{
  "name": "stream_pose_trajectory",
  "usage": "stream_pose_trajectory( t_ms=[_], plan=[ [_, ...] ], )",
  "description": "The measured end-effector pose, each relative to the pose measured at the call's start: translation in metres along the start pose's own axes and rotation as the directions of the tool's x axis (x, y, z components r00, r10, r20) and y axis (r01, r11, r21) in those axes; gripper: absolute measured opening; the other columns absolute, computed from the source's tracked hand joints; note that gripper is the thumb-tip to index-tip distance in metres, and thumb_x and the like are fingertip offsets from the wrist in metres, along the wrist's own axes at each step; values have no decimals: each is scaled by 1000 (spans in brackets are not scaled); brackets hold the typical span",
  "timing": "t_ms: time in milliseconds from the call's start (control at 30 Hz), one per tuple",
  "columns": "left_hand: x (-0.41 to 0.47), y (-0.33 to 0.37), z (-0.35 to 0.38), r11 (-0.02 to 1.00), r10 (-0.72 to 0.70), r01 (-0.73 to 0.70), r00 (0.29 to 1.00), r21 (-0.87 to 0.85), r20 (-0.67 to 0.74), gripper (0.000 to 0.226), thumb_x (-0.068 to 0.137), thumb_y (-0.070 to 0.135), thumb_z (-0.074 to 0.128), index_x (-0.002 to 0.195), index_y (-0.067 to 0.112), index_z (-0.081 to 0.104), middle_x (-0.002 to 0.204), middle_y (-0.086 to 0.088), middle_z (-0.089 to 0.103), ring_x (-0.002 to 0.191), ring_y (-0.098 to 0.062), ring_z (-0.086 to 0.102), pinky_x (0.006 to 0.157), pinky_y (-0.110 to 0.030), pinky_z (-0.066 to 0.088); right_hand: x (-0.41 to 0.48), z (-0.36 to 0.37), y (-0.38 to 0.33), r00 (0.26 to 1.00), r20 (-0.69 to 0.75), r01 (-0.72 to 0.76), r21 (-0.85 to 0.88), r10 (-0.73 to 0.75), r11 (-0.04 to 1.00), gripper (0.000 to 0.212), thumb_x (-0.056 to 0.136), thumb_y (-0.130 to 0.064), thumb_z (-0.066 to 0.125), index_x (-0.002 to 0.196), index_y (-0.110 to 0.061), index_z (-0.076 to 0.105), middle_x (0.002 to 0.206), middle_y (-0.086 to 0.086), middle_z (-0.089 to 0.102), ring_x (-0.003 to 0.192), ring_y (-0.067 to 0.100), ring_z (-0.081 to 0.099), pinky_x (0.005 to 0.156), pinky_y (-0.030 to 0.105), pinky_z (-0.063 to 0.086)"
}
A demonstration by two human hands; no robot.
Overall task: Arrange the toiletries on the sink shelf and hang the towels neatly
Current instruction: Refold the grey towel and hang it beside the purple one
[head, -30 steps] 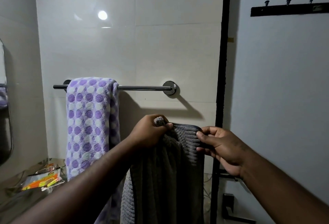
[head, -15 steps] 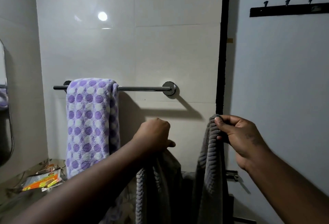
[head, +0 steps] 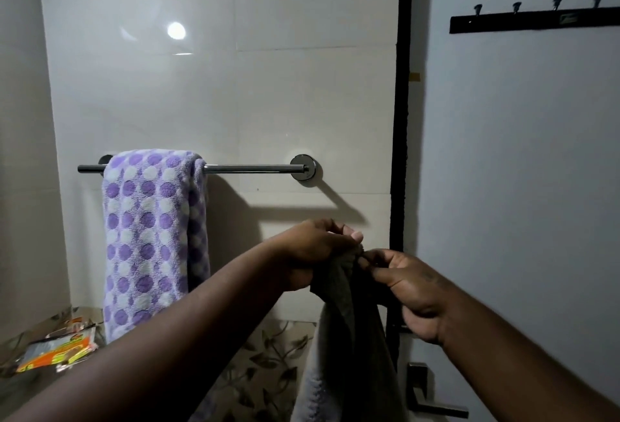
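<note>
— As I read my feed from its left edge, what do you want first?
— Whatever lies there, then work rightwards.
— Far left and low down, a flat orange-and-green printed packet (head: pixel 57 351) lies on the glossy leaf-patterned ledge (head: pixel 268 364). Just right of it and higher, a purple-and-white polka-dot terry towel (head: pixel 147 237) is draped over the left part of a slim chrome towel rail (head: pixel 251 169) on the pale tiled wall. The rail runs on rightwards to its round mount.
— And the hands?
— Below the rail's right end and nearer to me, the left hand (head: pixel 312 250) has its fingers curled round the bunched top of a dark grey ribbed cloth towel (head: pixel 352 354). The right hand (head: pixel 416 290) sits close against it on the right, thumb and fingers pinching the same top edge. Both hands grip the cloth.
— Where is that towel relative to the rail?
— Off it, lower and nearer to me. It hangs down from the two hands past the bottom of my view, right of the dotted towel and not touching it.
— Further right?
— A black vertical strip (head: pixel 401 103) divides the tiles from a plain grey wall. High on that wall is a black bar of small hooks (head: pixel 536 20). Low down, beside the right forearm, is a dark metal lever handle (head: pixel 432 406).
</note>
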State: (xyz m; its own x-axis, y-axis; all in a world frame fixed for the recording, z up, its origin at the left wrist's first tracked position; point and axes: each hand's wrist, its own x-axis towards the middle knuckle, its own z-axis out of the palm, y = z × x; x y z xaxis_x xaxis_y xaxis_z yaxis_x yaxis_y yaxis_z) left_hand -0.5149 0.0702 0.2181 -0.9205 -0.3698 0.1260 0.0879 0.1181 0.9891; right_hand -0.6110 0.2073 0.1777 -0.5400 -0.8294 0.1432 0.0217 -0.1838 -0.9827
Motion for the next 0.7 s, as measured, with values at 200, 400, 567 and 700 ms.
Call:
stream_pose_trajectory(
  t_ms=[200, 400, 567, 700],
  plan=[
    [-18, -28, -26, 987, -142, 146, 987, -67, 72, 30, 90, 31, 68, 103, 4, 69, 72, -6, 50, 55, -12, 38, 46, -21, 33, 6, -31, -12, 999, -30, 14, 43, -13, 999, 7, 95, -5, 61, 92, -7, 66, 78, 8, 68, 63, 14, 62, 57, 22, 53],
    [-26, -28, -15, 885, 2, -30, 998, -464, -61, 11, 88, 13, 66, 94, 5, 67, 75, -6, 67, 62, -12, 63, 62, -21, 57, 18, -40, -13, 968, -231, 39, -260, -101, 965, 9, 97, -9, 62, 92, -7, 70, 72, 5, 64, 55, 11, 56, 49, 21, 44],
    [-26, -33, -2, 895, 0, -132, 955, -426, -295, 4, 94, 7, 67, 92, 4, 67, 73, -10, 68, 61, -18, 64, 58, -26, 59, 22, -33, -22, 771, -502, 200, -393, -392, 897, 16, 91, -21, 73, 79, -10, 74, 78, 15, 76, 63, 22, 65, 70, 45, 60],
    [-24, -38, 17, 917, -4, -104, 963, -386, -268, 13, 93, 6, 68, 80, 7, 68, 65, -5, 69, 56, -17, 67, 62, -29, 62, 18, -5, -19, 816, -319, 264, -536, -482, 802, 13, 84, -29, 78, 78, -17, 77, 70, 1, 76, 67, 18, 73, 76, 48, 62]
  ],
)
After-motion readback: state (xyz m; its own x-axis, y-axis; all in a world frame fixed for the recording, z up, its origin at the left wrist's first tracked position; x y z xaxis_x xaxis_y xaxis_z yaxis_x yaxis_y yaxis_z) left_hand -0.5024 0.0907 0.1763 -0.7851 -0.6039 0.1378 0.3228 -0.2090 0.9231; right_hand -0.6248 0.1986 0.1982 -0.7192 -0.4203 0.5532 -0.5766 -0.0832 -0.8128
